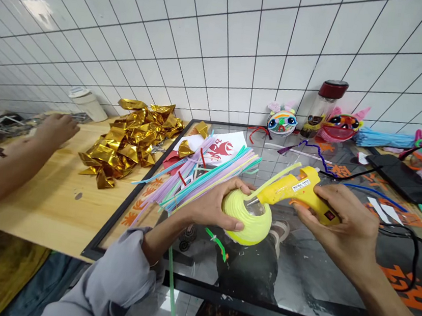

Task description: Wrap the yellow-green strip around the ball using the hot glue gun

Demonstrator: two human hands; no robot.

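Observation:
My left hand (221,203) is closed around a round ball wrapped in yellow pipe cleaner (250,229), held above the glass tabletop. A bare, clear patch shows at the top of the ball. My right hand (344,231) grips a yellow hot glue gun (288,185), its metal nozzle at the edge of that patch. A loose end of yellow pipe cleaner (280,177) sticks up from the ball beside the gun's barrel. Behind my left hand lies a bundle of pastel pipe cleaners (208,178).
Gold foil pieces (132,140) are heaped on the wooden table (48,199), where another person's arm (13,169) reaches in. Two decorated balls (282,121) and a glass bottle (320,110) stand by the tiled wall. A black phone (408,177) and black cables (414,255) lie right.

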